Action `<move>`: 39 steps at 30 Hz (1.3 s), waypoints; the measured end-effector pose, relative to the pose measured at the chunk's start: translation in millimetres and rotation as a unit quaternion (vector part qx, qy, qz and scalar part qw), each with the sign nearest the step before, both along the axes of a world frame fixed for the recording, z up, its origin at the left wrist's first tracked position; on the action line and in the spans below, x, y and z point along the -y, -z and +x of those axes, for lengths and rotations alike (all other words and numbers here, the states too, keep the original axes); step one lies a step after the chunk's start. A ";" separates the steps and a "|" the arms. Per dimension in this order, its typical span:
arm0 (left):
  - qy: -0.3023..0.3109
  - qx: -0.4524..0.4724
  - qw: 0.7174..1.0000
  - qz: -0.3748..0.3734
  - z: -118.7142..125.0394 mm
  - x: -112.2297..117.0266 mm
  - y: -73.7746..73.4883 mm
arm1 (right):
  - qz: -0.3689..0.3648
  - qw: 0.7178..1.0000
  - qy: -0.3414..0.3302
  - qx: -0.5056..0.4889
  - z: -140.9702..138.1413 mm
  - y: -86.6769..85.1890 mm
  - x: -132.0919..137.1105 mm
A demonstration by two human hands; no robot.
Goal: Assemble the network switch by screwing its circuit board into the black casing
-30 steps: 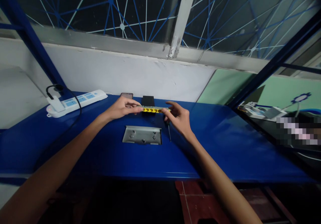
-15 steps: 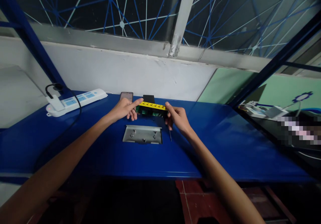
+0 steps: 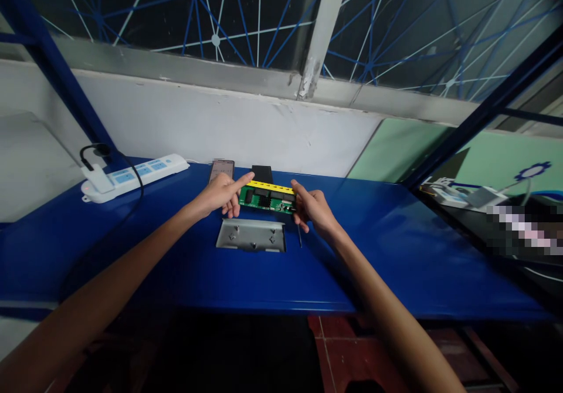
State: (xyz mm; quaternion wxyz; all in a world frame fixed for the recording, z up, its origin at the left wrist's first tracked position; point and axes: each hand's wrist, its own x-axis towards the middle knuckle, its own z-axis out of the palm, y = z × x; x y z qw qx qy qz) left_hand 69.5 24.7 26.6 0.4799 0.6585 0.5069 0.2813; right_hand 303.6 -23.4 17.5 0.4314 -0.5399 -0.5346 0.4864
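I hold a green circuit board [image 3: 266, 199] with a row of yellow ports along its far edge, raised a little above the blue table [image 3: 176, 264]. My left hand [image 3: 222, 193] pinches its left end, forefinger stretched along the top. My right hand [image 3: 313, 207] grips its right end. Just in front of the board a grey metal case tray [image 3: 251, 235] lies flat on the table. A thin screwdriver [image 3: 299, 237] lies beside the tray, under my right hand.
A phone [image 3: 221, 168] and a black box [image 3: 261, 173] lie at the back by the white wall. A white power strip [image 3: 132, 176] with a black plug and cable sits at the back left. A neighbouring desk [image 3: 475, 199] with items stands to the right.
The board has tilted toward me, from edge-on with only the yellow ports showing to its green face now visible. Both hands stayed on its ends.
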 end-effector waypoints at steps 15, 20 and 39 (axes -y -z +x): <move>0.006 -0.004 1.000 0.001 -2.0 0.1 -1.3 | -0.014 1.000 -0.020 -0.003 0.1 -0.2 0.7; 0.002 0.004 0.999 0.033 -2.3 -0.2 -1.7 | -0.012 1.000 -0.023 -0.005 -1.6 -2.2 1.1; 0.039 -0.025 0.995 0.089 -5.2 -1.5 -1.5 | -0.006 1.000 -0.018 -0.013 0.5 -4.1 1.8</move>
